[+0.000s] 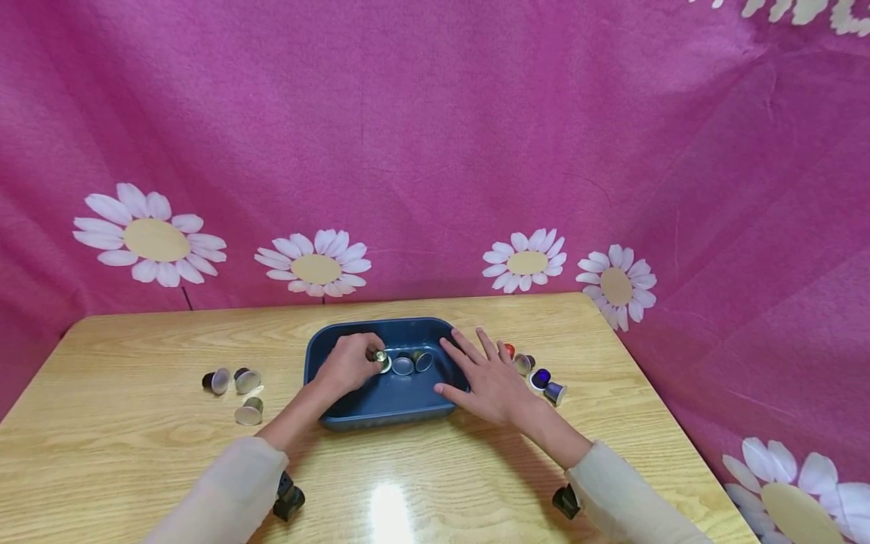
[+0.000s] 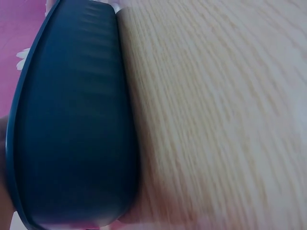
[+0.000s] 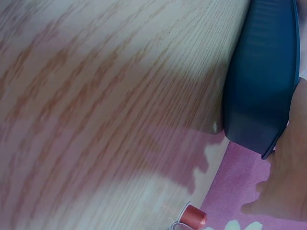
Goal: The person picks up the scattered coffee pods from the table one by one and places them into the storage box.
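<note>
A dark blue rectangular tub stands on the wooden table. My left hand reaches into it, thumb and fingers pinching a greenish coffee capsule. Just right of those fingertips, a silver-lidded capsule and an olive capsule lie on the tub floor. Over the tub's right rim my right hand is spread with straight fingers, holding nothing. The right wrist view shows that hand against the tub's end. In the left wrist view the tub's outer wall hides most of the left hand.
Left of the tub lie a black capsule, another dark one and an olive-grey one. Beyond the right hand are a red capsule, a grey one, a blue one and a purple one. A pink curtain hangs behind.
</note>
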`<state>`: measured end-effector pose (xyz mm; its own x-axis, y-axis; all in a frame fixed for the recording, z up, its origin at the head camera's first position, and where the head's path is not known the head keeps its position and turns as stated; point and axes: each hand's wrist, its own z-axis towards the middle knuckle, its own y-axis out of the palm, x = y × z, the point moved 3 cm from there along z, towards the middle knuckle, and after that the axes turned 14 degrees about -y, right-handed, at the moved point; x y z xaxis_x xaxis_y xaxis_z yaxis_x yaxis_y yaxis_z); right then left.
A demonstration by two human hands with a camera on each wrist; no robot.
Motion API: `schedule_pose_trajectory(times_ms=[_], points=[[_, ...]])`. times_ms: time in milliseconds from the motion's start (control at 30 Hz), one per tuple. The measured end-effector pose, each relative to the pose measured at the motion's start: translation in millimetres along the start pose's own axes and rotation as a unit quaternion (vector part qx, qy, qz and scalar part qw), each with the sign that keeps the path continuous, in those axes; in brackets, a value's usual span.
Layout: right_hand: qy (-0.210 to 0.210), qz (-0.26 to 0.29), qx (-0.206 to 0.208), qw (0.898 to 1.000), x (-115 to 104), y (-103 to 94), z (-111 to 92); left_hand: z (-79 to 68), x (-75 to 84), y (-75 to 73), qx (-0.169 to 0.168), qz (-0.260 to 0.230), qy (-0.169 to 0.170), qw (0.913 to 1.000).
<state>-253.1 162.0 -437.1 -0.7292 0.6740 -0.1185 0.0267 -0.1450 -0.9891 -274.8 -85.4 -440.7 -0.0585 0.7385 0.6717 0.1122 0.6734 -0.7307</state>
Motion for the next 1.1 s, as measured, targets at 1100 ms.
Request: schedule_pose_trajectory(times_ms=[1100], points=[[0.005, -0.006, -0.003, 1.0, 1.4, 1.5, 0.9, 1.6, 0.3, 5.8, -0.007, 0.01, 0.016, 0.9998]])
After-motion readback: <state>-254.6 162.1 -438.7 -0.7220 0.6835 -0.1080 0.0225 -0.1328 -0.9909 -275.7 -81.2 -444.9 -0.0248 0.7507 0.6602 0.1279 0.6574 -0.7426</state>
